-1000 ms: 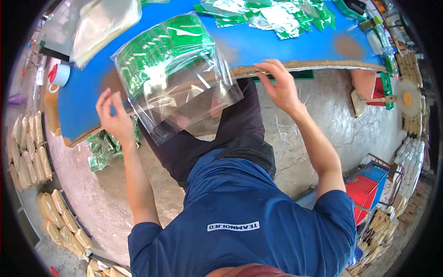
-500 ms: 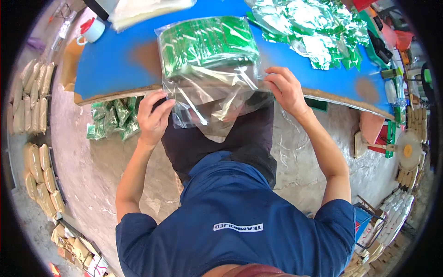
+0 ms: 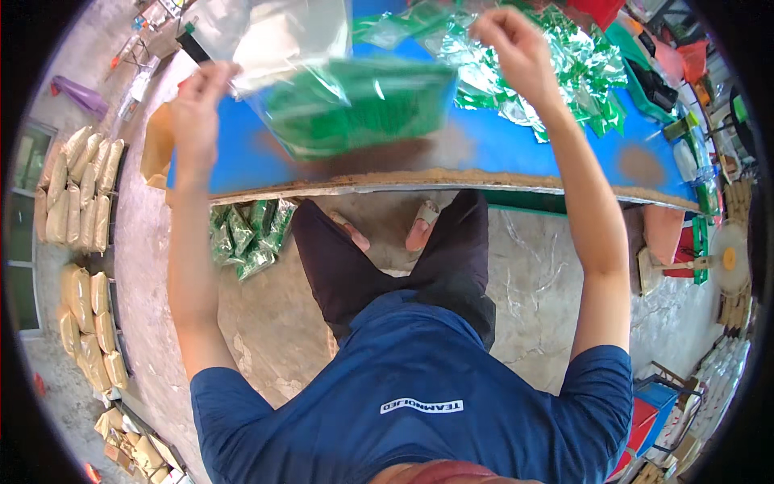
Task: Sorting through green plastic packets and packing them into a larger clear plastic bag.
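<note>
A clear plastic bag point(image 3: 302, 89) with a block of green packets point(image 3: 363, 109) inside is over the near part of the blue table, smeared by motion. My left hand point(image 3: 200, 101) is raised at its left, fingers pinched on the upper left corner of the bag. Up at the right my right hand point(image 3: 520, 52) is closed, its fingertips at the bag's other upper corner; the film there is hard to make out. The packets hang lower and nearer to me than both hands.
The blue table point(image 3: 516, 157) has a worn front edge. A heap of silver and green wrappers point(image 3: 576, 77) lies at its right; clear plastic sheets point(image 3: 282, 28) lie far left. Filled green packets point(image 3: 254, 234) are on the floor below. A fan point(image 3: 726, 258) stands at right.
Both hands have risen away from me, the left also outward. The bag's mouth end, earlier hanging over the table edge towards my lap, is now lifted up on the far side.
</note>
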`<state>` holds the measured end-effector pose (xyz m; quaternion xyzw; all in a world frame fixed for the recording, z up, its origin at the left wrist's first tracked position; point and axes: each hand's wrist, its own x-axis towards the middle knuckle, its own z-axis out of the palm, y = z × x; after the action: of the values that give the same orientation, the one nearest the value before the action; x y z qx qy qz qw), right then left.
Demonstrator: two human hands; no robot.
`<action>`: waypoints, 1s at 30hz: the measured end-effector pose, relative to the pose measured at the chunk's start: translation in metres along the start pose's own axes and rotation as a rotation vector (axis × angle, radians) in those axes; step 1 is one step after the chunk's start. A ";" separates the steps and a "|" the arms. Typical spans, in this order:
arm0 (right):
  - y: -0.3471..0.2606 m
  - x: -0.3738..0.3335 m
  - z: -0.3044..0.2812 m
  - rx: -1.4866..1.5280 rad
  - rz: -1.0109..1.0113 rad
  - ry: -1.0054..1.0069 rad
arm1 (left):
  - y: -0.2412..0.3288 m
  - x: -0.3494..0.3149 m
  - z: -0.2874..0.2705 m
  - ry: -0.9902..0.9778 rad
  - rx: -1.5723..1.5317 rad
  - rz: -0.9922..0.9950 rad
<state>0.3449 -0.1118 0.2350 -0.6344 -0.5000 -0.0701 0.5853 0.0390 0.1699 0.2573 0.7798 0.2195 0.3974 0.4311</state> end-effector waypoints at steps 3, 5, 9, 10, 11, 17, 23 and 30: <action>0.018 -0.030 0.013 0.025 0.148 -0.210 | -0.058 -0.022 -0.002 -0.073 -0.087 -0.060; 0.011 -0.026 0.019 0.106 0.113 -0.163 | -0.061 -0.023 -0.006 -0.013 -0.234 0.016; 0.009 -0.004 0.040 0.345 0.137 -0.015 | -0.050 0.006 0.006 0.061 -0.293 0.149; 0.010 0.004 0.048 0.352 0.197 0.003 | -0.042 0.009 0.017 0.150 -0.167 0.183; 0.011 0.008 0.060 0.453 0.257 0.078 | -0.045 0.013 0.028 0.183 -0.160 0.281; 0.020 -0.029 0.116 0.344 0.290 0.378 | -0.082 -0.030 0.076 0.462 -0.268 0.319; 0.016 -0.147 0.116 0.404 0.583 0.241 | -0.129 -0.124 0.093 0.640 -0.242 0.163; 0.013 -0.171 0.113 0.406 0.697 0.195 | -0.139 -0.143 0.074 0.488 -0.039 -0.088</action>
<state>0.2147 -0.1121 0.0763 -0.6276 -0.2011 0.1725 0.7320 0.0148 0.1087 0.0544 0.6421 0.3431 0.5590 0.3969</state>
